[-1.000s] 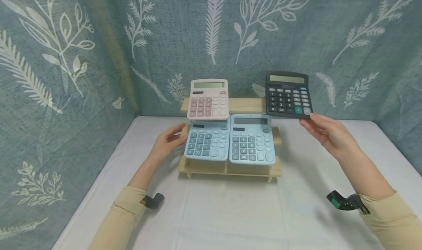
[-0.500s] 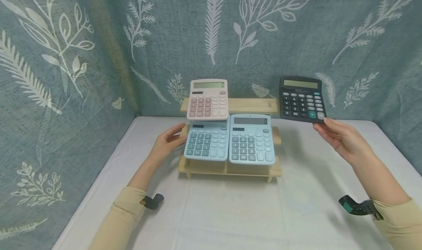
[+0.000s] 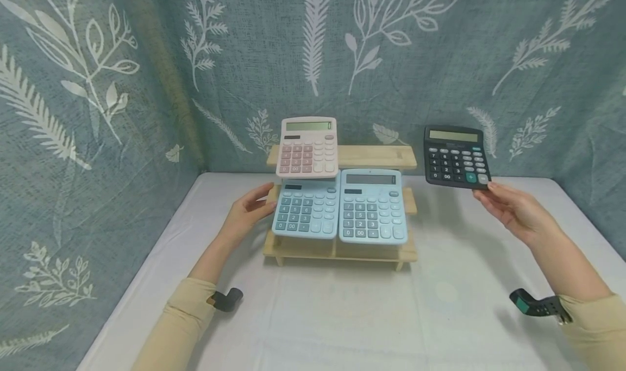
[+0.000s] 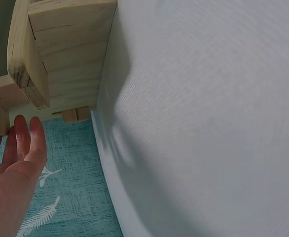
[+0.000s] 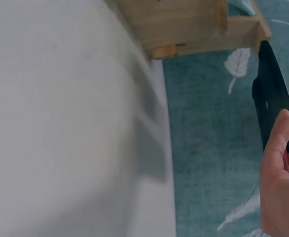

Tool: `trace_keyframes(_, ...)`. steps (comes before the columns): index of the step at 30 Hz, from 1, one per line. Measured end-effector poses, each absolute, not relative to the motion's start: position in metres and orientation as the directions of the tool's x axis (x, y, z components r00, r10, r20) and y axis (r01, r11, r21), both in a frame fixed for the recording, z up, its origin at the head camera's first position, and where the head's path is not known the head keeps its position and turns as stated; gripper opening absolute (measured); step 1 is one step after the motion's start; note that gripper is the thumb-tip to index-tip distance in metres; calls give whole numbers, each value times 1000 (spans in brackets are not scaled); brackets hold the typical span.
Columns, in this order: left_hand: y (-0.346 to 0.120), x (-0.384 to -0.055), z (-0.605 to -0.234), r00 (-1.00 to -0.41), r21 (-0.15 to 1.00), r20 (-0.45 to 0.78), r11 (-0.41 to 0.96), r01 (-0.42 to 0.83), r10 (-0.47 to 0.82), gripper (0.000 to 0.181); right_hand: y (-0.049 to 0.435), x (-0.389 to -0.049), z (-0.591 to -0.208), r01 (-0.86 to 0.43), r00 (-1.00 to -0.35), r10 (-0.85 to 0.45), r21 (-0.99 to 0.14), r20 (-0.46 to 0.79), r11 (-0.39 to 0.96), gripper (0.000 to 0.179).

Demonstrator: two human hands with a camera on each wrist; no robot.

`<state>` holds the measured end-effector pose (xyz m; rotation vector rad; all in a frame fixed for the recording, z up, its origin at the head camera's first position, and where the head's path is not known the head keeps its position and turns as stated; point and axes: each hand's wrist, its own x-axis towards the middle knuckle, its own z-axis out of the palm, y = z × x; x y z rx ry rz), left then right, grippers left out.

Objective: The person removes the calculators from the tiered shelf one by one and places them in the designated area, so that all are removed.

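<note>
Black calculator [image 3: 457,158] held raised, right of the wooden stand [image 3: 376,156]; lower corner pinched by the right hand [image 3: 515,211]. Pink calculator [image 3: 307,148] on top tier, two blue calculators [image 3: 373,206] below. Left hand [image 3: 249,211] beside stand, fingers parted; contact unconfirmed.

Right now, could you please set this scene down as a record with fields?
Support: pale wooden tiered stand
Upper tier: pale pink rectangular calculator
Lower tiers: two light-blue rectangular calculators, side by side
Right hand: pinches a black rectangular calculator at its lower right corner, apart from the stand
Left hand: left of the stand; contact unclear
Surface: white cloth
Backdrop: blue-green fabric with white leaf print
</note>
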<state>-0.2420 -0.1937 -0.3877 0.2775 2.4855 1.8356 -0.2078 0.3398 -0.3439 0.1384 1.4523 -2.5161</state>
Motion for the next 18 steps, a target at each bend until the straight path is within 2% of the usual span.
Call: trace_keyframes(18,-193,-240,-385,-984,946,63,306,112,164,63,358,-226,-374,385,-921,-221,-846,-322,-369,26)
